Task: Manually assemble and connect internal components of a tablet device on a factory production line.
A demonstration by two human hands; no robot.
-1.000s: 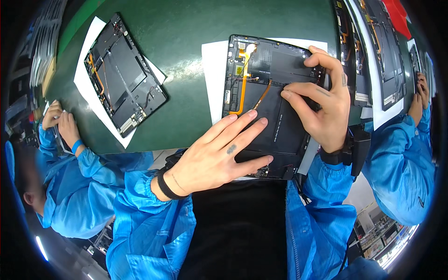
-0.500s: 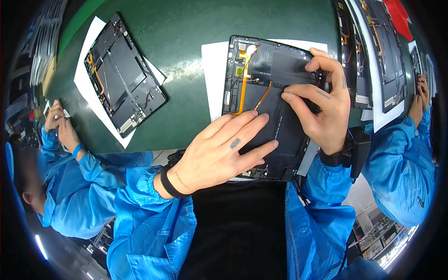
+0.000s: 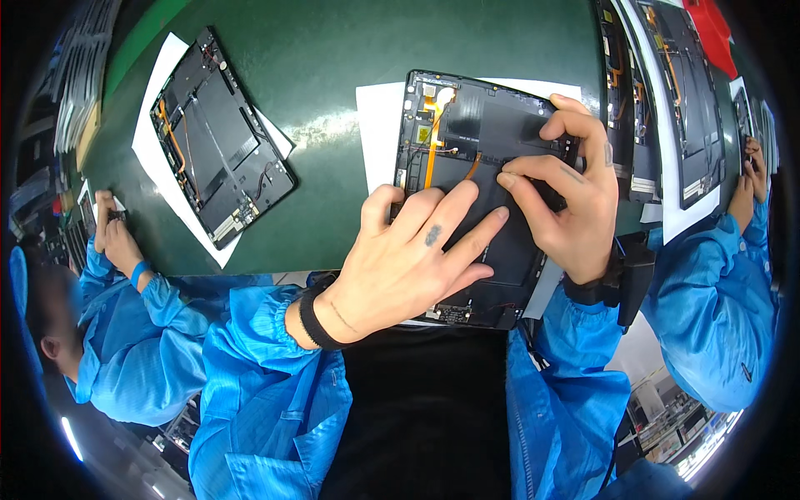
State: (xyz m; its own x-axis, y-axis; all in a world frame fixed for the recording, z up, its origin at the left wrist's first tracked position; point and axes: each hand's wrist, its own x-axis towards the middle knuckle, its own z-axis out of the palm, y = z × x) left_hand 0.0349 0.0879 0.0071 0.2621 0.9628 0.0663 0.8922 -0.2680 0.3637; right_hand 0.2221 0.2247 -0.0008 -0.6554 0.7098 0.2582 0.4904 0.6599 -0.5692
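Observation:
An opened black tablet point(image 3: 475, 117) lies on a white sheet point(image 3: 378, 125) in front of me, its inner side up. Along its left side runs an orange flex cable point(image 3: 433, 158). A shorter brown-orange ribbon point(image 3: 473, 169) lies near the middle. My left hand point(image 3: 408, 258) rests over the lower left of the tablet, fingers spread, fingertips by the short ribbon. With thumb and forefinger pinched together, my right hand point(image 3: 579, 200) is over the tablet's right half. Whatever sits in that pinch is too small to make out. Its other fingers reach the tablet's right edge.
A second opened tablet point(image 3: 221, 137) lies on white paper at the left of the green table point(image 3: 333, 50). More opened tablets point(image 3: 692, 100) stand at the right, near a red item point(image 3: 711, 33). Co-workers' hands show at the left point(image 3: 117, 233) and right point(image 3: 754, 167).
My left hand has shifted up and slightly right, its fingers now covering part of the short ribbon. The right hand stays pinched, nearly in place. The tablet has slid slightly toward me.

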